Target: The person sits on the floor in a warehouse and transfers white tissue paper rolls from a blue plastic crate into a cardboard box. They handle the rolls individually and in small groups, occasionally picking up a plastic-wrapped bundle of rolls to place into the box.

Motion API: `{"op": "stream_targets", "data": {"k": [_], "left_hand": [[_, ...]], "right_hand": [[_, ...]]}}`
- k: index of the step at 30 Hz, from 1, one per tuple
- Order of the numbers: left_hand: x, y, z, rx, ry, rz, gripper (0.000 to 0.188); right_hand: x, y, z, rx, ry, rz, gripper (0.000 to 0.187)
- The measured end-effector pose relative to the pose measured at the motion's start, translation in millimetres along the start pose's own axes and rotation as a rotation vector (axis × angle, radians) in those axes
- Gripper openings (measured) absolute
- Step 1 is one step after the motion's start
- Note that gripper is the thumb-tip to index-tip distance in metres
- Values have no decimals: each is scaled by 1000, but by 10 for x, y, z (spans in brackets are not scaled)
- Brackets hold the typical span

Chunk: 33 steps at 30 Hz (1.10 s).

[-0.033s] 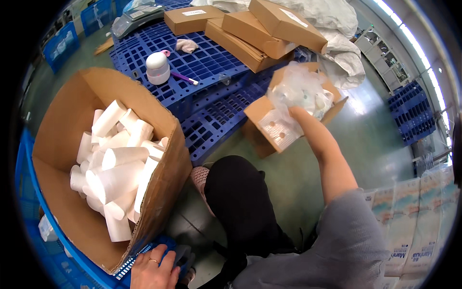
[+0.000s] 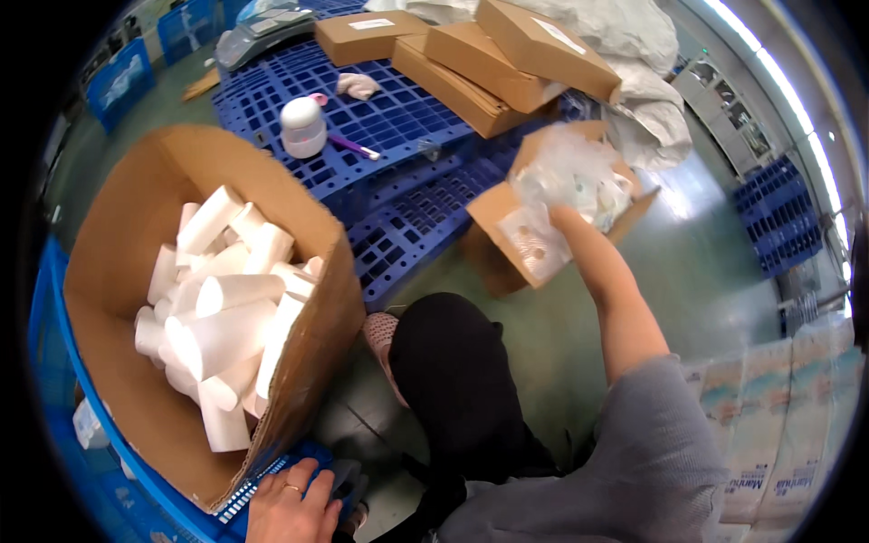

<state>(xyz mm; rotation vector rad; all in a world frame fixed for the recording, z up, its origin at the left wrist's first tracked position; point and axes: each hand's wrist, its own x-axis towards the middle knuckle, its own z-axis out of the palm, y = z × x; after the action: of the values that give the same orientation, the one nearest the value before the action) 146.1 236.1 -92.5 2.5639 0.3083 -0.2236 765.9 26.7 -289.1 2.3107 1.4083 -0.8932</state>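
Observation:
My right arm reaches out to a small open cardboard box point(image 2: 496, 204) full of clear plastic wrapping point(image 2: 572, 172). My right hand point(image 2: 563, 217) dips into this plastic; its fingers are hidden, so what it grips cannot be told. A flap of clear film point(image 2: 534, 242) hangs over the box's near edge beside the wrist. At the lower left, my left hand point(image 2: 294, 505) lies with fingers apart on the rim of a blue plastic crate point(image 2: 258, 489). Just beyond it, a large open cardboard carton point(image 2: 308, 362) holds a heap of white paper-like rolls point(image 2: 235, 308).
On a blue plastic pallet point(image 2: 398, 95) ahead stand flat brown boxes point(image 2: 507, 63), a white-lidded jar point(image 2: 303, 127), a purple pen-like stick point(image 2: 353, 147) and a grey scale point(image 2: 262, 34). White sacks point(image 2: 652, 109) lie behind. Film-wrapped packs point(image 2: 769, 416) are stacked at right. My knee point(image 2: 453, 353) is between the boxes.
The whole view has shifted very slightly. Both hands stay at the same places, the right in the plastic and the left on the crate rim.

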Motion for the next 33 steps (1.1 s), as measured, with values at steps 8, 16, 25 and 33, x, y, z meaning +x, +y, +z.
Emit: {"op": "stream_targets", "data": {"k": [8,16,25,33], "left_hand": [[0,-253,92,189,-120,46,28],[-91,-306,309,206,-54,101,33],[-104,-184,370,237,-189,99,24],[-130,-267,308,243,-272,-64,18]], "right_hand": [[-235,316,342,-97,73,137,33],[-309,738,-27,-248,244,313,30],[-1183,-3454,-1564,95,787,-492,35],[-676,-5566,-1284,-580,630,-1326,43]]}}
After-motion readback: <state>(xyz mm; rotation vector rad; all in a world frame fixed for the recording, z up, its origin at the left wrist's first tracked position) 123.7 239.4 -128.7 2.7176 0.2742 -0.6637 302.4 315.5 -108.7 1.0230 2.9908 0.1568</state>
